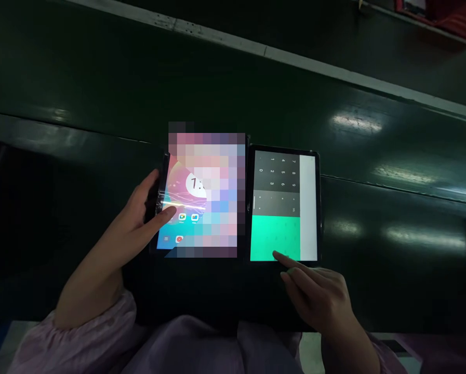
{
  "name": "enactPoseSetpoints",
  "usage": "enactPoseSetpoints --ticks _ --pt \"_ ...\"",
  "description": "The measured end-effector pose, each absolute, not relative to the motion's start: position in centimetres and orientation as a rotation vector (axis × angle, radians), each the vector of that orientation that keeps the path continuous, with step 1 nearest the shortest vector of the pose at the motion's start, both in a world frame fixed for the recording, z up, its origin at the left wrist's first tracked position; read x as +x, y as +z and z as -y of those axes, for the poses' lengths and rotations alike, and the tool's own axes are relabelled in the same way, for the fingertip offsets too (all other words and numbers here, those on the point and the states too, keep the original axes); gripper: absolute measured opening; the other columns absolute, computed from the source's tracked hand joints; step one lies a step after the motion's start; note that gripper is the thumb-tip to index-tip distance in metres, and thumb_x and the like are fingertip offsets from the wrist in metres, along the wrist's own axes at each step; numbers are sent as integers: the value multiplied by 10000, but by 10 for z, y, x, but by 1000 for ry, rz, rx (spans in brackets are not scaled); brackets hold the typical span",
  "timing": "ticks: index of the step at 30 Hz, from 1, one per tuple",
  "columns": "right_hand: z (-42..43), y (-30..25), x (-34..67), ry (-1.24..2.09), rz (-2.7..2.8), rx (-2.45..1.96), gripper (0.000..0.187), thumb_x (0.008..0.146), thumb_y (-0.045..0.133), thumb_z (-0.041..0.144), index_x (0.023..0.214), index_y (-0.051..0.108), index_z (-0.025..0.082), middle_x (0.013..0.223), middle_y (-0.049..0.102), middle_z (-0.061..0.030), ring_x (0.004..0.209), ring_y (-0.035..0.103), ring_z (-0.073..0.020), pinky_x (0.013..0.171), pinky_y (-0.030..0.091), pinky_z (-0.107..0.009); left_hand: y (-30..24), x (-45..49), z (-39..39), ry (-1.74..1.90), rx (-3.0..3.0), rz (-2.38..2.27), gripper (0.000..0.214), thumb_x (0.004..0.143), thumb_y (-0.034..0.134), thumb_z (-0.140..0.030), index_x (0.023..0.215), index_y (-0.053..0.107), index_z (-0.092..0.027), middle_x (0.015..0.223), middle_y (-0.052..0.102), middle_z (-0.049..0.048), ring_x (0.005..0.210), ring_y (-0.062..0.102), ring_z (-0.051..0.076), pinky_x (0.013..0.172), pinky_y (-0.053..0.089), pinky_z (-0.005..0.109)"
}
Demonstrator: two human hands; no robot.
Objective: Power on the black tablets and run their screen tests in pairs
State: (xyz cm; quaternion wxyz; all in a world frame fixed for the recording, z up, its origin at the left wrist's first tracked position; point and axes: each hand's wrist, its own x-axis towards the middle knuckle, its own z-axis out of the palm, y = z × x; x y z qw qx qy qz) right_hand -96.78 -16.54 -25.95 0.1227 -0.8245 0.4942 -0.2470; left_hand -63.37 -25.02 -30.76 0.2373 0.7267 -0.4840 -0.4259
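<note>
Two tablets lie side by side in front of me. On the left tablet [182,195] a home screen glows pink and blue, with a clock and app icons; part of it is pixelated, and clear film seems to cover its surface. My left hand [141,213] grips its left edge, thumb on the glass and the other fingers mostly hidden behind the edge. The right tablet [277,205] displays a calculator turned sideways, with dark number keys, a green panel and a white strip. My right hand [320,293] points at the green panel, index fingertip at the screen and the other fingers bent, holding nothing.
A dark green, glossy work surface [373,228] spreads around the tablets and reflects overhead lights. Beyond it runs a pale metal rail [233,39]. Something red [447,18], perhaps a crate, is at the far right corner.
</note>
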Motion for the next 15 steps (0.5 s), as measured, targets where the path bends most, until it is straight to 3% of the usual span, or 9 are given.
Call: enactPoseSetpoints --ticks 6,15 --pt "166 -252 -955 -610 -1401 -2454 514 1124 481 162 625 605 182 1061 874 -78 338 395 -19 354 370 -210 -312 -631 250 -1179 1960 1343 1033 842 705 -718 1706 370 -261 1783 408 141 1611 432 420 1288 389 631" --pt "158 -250 -961 -634 -1540 -2353 460 1102 503 142 662 632 179 1037 875 -99 349 441 -18 366 388 -201 -318 -626 249 -1154 1983 1373 1052 839 681 -771 1714 360 -284 1755 452 145 1581 476 438 1257 443 635"
